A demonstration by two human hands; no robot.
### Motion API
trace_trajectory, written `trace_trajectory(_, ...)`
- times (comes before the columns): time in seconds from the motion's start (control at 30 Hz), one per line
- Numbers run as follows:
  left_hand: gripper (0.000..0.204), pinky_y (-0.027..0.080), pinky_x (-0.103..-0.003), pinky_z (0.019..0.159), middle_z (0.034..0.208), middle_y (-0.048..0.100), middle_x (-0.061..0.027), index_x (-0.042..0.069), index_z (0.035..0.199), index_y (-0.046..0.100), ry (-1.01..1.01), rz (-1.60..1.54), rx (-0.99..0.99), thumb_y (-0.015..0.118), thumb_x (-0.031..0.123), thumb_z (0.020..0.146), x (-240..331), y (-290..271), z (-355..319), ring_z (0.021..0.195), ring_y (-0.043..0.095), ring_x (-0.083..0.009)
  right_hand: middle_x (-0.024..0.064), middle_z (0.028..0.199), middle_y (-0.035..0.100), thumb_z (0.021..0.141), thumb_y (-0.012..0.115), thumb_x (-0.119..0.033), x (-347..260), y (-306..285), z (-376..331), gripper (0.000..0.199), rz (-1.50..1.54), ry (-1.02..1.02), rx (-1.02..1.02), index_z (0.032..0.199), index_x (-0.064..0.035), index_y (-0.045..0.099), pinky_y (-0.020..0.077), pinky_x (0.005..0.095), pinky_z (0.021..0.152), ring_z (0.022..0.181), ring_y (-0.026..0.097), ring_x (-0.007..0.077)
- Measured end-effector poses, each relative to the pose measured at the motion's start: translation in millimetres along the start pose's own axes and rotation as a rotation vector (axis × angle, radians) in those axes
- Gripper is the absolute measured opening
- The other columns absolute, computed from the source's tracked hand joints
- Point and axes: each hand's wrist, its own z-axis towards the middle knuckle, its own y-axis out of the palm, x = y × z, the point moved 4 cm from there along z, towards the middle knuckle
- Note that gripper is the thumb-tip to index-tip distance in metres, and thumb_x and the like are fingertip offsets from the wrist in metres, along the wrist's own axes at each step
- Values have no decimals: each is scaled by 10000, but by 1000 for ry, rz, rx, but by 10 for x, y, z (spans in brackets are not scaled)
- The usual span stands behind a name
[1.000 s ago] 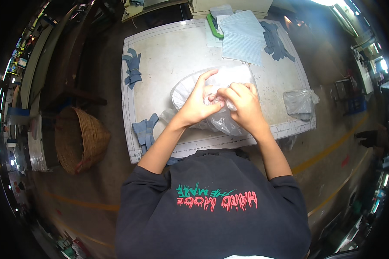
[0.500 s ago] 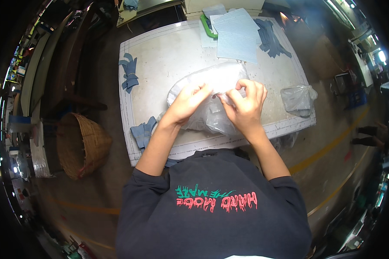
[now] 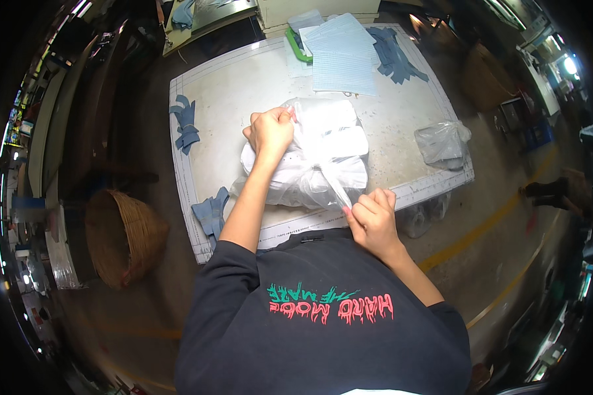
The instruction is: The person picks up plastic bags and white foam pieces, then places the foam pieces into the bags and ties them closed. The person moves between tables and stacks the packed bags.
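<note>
A clear plastic bag [image 3: 339,172] filled with white bundles lies on the table in front of me. Its top is gathered into a knot near the middle. My left hand [image 3: 270,136] is closed on one end of the plastic at the bag's far left. At the near right, my right hand [image 3: 373,222] pinches the other end, stretched into a taut, twisted strip from the knot. What exactly the white bundles are, the plastic hides.
The white table [image 3: 224,92] holds blue-grey fabric pieces [image 3: 186,125], patterned sheets [image 3: 342,62], a green-edged tray [image 3: 296,47] and another tied plastic bag [image 3: 441,143] at right. A wicker basket [image 3: 135,230] stands on the floor at left.
My hands have moved apart from the bag's middle: the left away toward the far left, the right toward me and the near right. The plastic ends between them are now drawn out.
</note>
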Motion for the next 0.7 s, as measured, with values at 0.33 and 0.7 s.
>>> trace_trajectory(0.33,164,541,-376,846,931,726,-144,2,834,687,787,-464,-773,586,-6,963,685,-646,-1043,947,687,-254,90,891,545,837,763,-132,-162,-456,807,115,248,-85,332,820,-65,670,411,409,789,840,498,281)
trace_trajectory(0.7,286,471,-278,891,1013,699,-74,-28,985,667,350,-1048,-396,545,206,1094,471,-311,-982,965,629,-136,206,1096,685,1029,618,-218,-5,91,716,387,744,134,304,1270,83,609,523,411,883,996,661,344)
